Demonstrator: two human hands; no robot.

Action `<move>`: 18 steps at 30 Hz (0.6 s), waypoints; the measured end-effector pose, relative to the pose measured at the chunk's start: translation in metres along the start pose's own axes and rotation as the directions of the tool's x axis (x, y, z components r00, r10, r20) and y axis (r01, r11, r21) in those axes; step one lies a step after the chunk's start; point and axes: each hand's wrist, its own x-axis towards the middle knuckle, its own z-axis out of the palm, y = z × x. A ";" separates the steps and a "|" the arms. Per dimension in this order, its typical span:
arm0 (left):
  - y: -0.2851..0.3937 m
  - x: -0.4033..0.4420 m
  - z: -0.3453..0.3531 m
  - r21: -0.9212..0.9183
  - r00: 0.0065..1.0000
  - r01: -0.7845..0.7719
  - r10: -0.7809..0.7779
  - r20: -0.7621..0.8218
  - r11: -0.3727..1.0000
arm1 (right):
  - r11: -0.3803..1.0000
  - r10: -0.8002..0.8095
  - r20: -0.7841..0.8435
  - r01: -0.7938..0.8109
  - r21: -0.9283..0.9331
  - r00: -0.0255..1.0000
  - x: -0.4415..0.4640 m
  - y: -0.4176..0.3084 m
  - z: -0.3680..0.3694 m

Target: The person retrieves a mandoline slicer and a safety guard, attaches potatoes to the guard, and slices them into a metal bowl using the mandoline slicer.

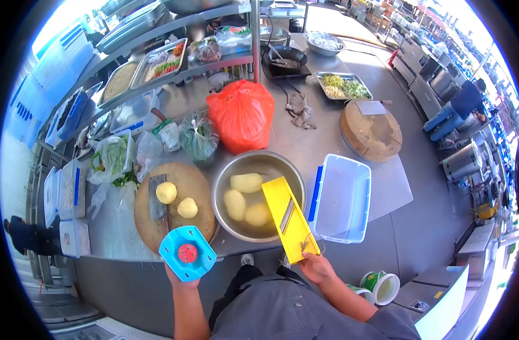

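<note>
My left hand [181,285] holds a blue safety holder [170,247] with a red round centre, near the front of a round wooden cutting board [144,226]. On that board lie a cleaver [157,195] and two peeled potatoes, one touching the blade [166,192] and one apart [187,208]. In my right hand [317,268] is the lower end of a yellow mandoline slicer [296,238]. Its upper end slants over the right side of a metal bowl [220,211], where peeled potatoes [235,204] sit in water. My fingers are partly hidden under both tools.
A clear plastic box [343,198] with blue edges stands right of the bowl. Behind are a red plastic bag [240,116], bagged greens [198,137], a second chopping block [371,130] and a tray of chopped vegetables [343,86]. Buckets [386,288] stand on the floor; a person [460,105] works far right.
</note>
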 end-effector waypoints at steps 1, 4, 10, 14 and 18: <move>-0.003 -0.002 0.006 0.004 1.000 0.000 0.000 -0.020 1.000 | 1.000 -0.003 -0.017 0.003 0.008 1.000 0.002 -0.001 0.000; -0.008 0.006 0.012 -0.027 0.998 0.032 -0.033 -0.048 0.999 | 0.999 0.016 -0.133 -0.009 0.053 0.991 0.006 0.006 0.000; -0.011 0.038 -0.012 -0.036 0.987 0.160 -0.160 0.018 0.986 | 0.997 0.060 -0.272 -0.045 0.062 0.960 0.020 0.041 0.005; -0.003 0.054 -0.031 -0.049 0.984 0.171 -0.169 0.050 0.984 | 0.974 0.183 -0.437 -0.221 -0.039 0.881 0.000 0.034 0.022; 0.013 0.060 -0.034 -0.100 0.978 0.199 -0.192 0.082 0.975 | 0.686 -0.351 -0.485 -0.132 -0.716 0.801 -0.026 0.020 0.027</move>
